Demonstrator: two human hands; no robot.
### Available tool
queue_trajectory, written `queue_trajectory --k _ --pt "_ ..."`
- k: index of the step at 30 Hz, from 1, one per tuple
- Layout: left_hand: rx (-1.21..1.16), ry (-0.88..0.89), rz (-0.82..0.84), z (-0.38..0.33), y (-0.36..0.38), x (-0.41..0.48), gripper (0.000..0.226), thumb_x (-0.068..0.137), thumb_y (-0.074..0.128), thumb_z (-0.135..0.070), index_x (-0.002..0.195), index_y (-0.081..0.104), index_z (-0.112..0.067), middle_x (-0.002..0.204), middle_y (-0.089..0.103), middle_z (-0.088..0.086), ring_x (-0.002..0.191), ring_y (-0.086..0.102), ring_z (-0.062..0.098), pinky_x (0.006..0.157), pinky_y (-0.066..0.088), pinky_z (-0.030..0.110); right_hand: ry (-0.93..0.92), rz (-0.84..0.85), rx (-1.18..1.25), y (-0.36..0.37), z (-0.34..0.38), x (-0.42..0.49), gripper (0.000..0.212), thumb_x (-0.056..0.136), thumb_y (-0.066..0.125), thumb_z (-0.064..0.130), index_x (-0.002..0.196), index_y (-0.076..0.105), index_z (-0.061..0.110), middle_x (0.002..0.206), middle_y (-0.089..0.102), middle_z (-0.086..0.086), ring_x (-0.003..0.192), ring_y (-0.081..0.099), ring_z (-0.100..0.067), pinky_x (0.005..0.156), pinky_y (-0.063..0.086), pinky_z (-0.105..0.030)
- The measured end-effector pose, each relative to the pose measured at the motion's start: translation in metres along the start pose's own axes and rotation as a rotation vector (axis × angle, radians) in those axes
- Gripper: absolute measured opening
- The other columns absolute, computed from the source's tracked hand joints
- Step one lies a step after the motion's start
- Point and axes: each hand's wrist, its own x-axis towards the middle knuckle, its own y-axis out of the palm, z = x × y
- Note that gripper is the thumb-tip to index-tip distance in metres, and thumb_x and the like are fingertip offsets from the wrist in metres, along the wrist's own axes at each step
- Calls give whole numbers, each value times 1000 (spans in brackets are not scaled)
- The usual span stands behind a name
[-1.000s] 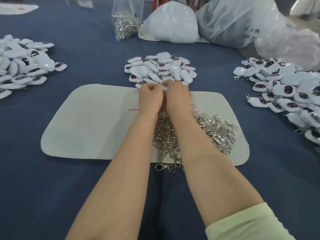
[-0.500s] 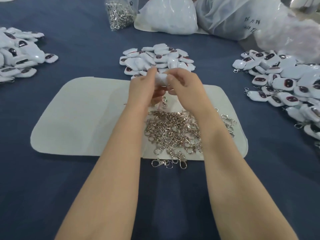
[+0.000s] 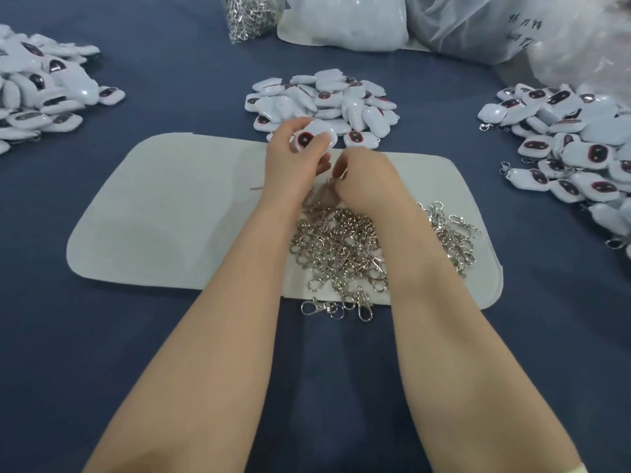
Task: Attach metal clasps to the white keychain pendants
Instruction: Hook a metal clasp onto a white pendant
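Metal clasps (image 3: pixel 336 307): a few loose ones lie nearest you on the blue cloth (image 3: pixel 102 336), just off the near edge of the white mat (image 3: pixel 164 216). Your two bare forearms reach over them.

On the mat, the main clasp heap (image 3: pixel 341 247) sits between your forearms and spreads out past the right one.

Just beyond the heap, your right hand (image 3: pixel 368 179) is curled, thumb and fingertips pinching a single clasp (image 3: pixel 327 190). It is blurred and mostly hidden, so its detail is not readable.

Your left hand (image 3: pixel 293 162) is beside it, a little farther out. It grips one white pendant (image 3: pixel 314 136) between thumb and fingers, dark oval face up, over the far edge of the mat. I cannot tell whether clasp and pendant touch.

Behind the hands, the middle pendant pile (image 3: pixel 324 97) lies on the cloth. The left pendant pile (image 3: pixel 44 87) is well apart from it. In the right pendant pile (image 3: pixel 573 141) some pieces carry clasps.

Farthest out are a clear bag of clasps (image 3: pixel 249 11) and white plastic bags (image 3: pixel 341 22).
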Motion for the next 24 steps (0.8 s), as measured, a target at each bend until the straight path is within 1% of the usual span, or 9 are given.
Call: queue_trajectory --k 5,7,10,12,14,16,19,21,24 --pt "53 3 13 -1 -2 -5 21 84 61 -9 93 57 -28 97 63 7 55 59 7 55 48 20 10 -31 -59 5 7 -2 23 91 50 10 112 53 3 117 59 -16 108 55 -33 75 36 -30" --pt "52 7 16 1 -3 -5 21 84 59 -7 97 58 -23 101 64 10 65 62 14 56 50 22 28 -37 -58 9 10 -2 28 90 50 13 117 50 4 122 55 -18 112 52 -35 81 41 -35" --pt "135 86 18 2 -2 -4 27 84 58 -3 105 58 -20 95 59 -2 83 60 17 70 53 27 32 -53 -33 13 9 -1 34 89 52 14 120 45 3 124 52 -20 114 50 -38 85 41 -38" --pt "188 116 31 1 -1 -3 27 85 56 -3 108 60 -17 89 58 -7 78 59 12 70 53 25 8 -75 9 14 6 0 32 88 52 12 118 43 2 119 56 -18 112 51 -37 80 39 -36" --pt "150 90 48 1 1 -3 21 88 55 -5 104 60 -17 86 58 -5 62 62 8 61 54 24 -23 -125 110 15 -1 2 31 89 49 10 119 47 6 112 61 -13 107 54 -31 80 40 -34" --pt "136 77 45 1 2 -2 13 91 55 -11 99 59 -21 82 58 -5 52 62 8 53 52 22 -3 -228 351 13 -9 4 25 93 48 10 116 57 12 100 63 -5 95 58 -22 84 45 -33" --pt "182 117 31 3 -1 2 12 94 53 -14 101 57 -23 84 58 -6 51 64 7 49 49 18 133 -376 1046 7 -17 8 15 94 49 4 92 61 11 79 60 -2 65 60 -9 74 54 -27" --pt "182 128 57 3 -2 4 17 96 51 -11 106 57 -23 88 56 -4 52 65 8 50 51 19 174 -355 1411 4 -17 11 16 94 47 -1 85 57 8 77 60 -8 62 62 -10 68 56 -23" --pt "243 141 96 2 -2 4 18 98 47 -11 103 62 -19 88 58 -5 64 69 12 59 55 22 152 -283 1606 4 -13 14 13 96 44 -1 87 52 4 83 61 -14 69 67 -16 73 58 -25"
